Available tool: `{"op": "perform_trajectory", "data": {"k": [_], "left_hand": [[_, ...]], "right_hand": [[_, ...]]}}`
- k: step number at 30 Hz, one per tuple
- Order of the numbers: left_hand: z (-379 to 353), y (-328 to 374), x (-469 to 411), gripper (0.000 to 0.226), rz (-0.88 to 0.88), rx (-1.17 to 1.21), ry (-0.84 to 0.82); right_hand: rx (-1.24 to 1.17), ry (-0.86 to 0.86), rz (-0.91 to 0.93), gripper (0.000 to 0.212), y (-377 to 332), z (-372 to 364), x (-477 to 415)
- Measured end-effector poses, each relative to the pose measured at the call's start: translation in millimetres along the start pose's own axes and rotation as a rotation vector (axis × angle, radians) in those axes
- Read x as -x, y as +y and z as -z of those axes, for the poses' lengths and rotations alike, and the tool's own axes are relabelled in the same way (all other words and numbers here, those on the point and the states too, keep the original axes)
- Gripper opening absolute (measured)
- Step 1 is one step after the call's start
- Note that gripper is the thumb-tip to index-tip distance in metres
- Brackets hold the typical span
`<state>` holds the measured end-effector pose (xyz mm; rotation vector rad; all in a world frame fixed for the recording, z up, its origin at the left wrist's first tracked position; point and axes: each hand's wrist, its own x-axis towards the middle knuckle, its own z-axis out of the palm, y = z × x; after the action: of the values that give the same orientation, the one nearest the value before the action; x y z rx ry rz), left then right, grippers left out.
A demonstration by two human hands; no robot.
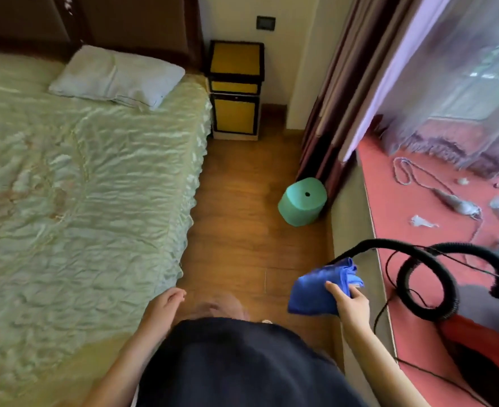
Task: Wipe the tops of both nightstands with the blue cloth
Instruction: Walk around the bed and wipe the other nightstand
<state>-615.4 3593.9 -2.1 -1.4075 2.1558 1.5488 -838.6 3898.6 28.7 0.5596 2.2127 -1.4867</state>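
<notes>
A yellow nightstand with dark trim (236, 64) stands against the far wall, right of the bed's head. Its top looks bare. Only this one nightstand is in view. My right hand (351, 304) holds a bunched blue cloth (315, 289) low over the wooden floor, far in front of the nightstand. My left hand (166, 301) hangs beside the bed's corner with fingers loosely curled and nothing in it.
A bed with a green quilt (81, 186) and a pillow (116, 77) fills the left. A green stool (302, 205) sits on the floor by the curtains (345, 83). On the red window ledge (403, 230) lie a black hose (427, 283), cords and scraps.
</notes>
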Motion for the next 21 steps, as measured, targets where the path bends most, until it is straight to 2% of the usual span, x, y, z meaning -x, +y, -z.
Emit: {"op": "perform_trajectory", "data": {"k": [5, 10, 15, 21], "left_hand": [[12, 21, -41, 0.020, 0.071, 0.100, 0.121], [42, 53, -137, 0.017, 0.118, 0.095, 0.166], [88, 138, -248, 0.018, 0.059, 0.079, 0.138], [127, 243, -356, 0.020, -0.048, 0.088, 0.053]], "right_hand": [[0.050, -0.184, 0.096, 0.012, -93, -67, -68], [0.046, -0.231, 0.109, 0.009, -164, -142, -128], [0.073, -0.132, 0.085, 0.015, -229, -199, -185], [0.044, 0.007, 0.045, 0.013, -303, -231, -241]]}}
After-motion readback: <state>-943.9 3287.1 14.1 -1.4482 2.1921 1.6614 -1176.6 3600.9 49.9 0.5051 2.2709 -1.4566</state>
